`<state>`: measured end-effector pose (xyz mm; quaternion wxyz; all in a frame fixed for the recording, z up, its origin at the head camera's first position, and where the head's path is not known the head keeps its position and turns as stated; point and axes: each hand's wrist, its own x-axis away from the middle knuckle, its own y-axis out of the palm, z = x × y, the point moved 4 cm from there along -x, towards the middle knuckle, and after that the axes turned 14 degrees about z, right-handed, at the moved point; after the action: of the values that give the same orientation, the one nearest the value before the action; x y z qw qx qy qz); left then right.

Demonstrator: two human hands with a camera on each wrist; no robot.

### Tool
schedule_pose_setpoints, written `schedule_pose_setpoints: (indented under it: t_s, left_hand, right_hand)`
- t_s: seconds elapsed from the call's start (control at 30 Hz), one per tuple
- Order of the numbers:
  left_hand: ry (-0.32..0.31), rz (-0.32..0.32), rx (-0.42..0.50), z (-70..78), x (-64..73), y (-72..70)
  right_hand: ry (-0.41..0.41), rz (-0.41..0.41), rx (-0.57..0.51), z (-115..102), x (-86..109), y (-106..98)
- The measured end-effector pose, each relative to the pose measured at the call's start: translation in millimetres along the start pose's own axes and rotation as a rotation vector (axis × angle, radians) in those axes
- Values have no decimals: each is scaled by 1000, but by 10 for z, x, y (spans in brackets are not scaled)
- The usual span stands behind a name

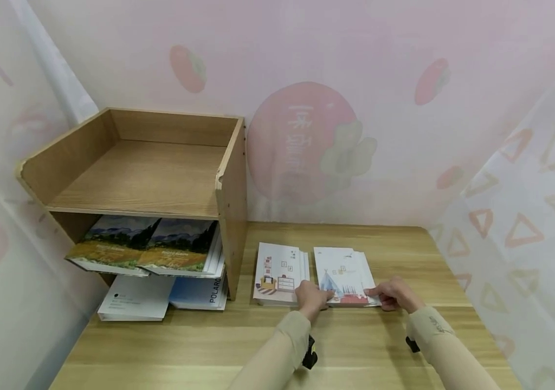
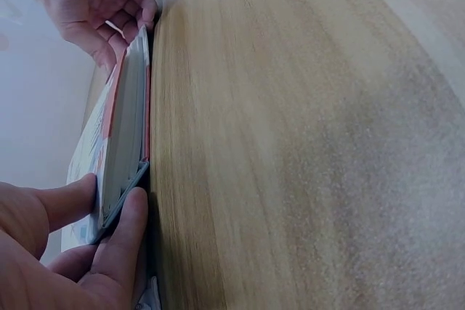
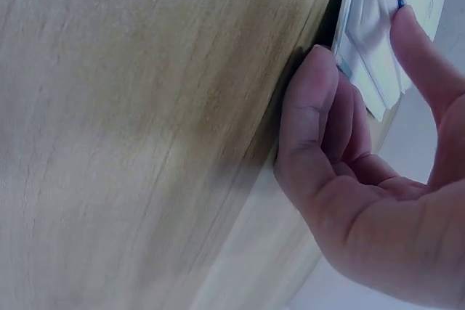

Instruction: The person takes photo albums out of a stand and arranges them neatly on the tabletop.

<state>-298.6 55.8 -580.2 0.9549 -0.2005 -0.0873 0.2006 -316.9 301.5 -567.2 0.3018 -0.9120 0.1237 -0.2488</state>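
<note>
A white photo album (image 1: 344, 273) with a drawn blue tent and red strip on its cover lies at the front of the right stack on the table. My left hand (image 1: 313, 298) grips its lower left corner, thumb on the cover and fingers against the side, as the left wrist view (image 2: 102, 252) of that hand shows. At the lower right corner my right hand (image 1: 394, 294) pinches it, thumb on top and curled fingers at the edge by the tabletop. Just left of it lies a second stack, topped by an album (image 1: 277, 273) with a drawn yellow armchair and cabinet.
On the left stands a wooden shelf unit (image 1: 232, 216). Its middle level holds landscape-covered photo albums (image 1: 177, 244) jutting forward. Below them are a white album (image 1: 135, 298) and a blue one (image 1: 197, 292). Printed curtains (image 1: 404, 135) hang behind and beside the wooden table (image 1: 199, 352).
</note>
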Motion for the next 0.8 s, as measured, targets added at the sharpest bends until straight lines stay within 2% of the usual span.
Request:
schedule_pose_setpoints:
  t_s: [0.2,0.43,0.8]
  left_hand:
    - [-9,0,3,0,-10,17]
    - [-22,-24,10,1,-15,22]
    - [0,-5,-24,4,-25,27]
  right_hand:
    - [-76,36,12,16,-5,-4]
    - [-38,61,-22,61,-4,-15]
    - [-43,75,3,46,11,2]
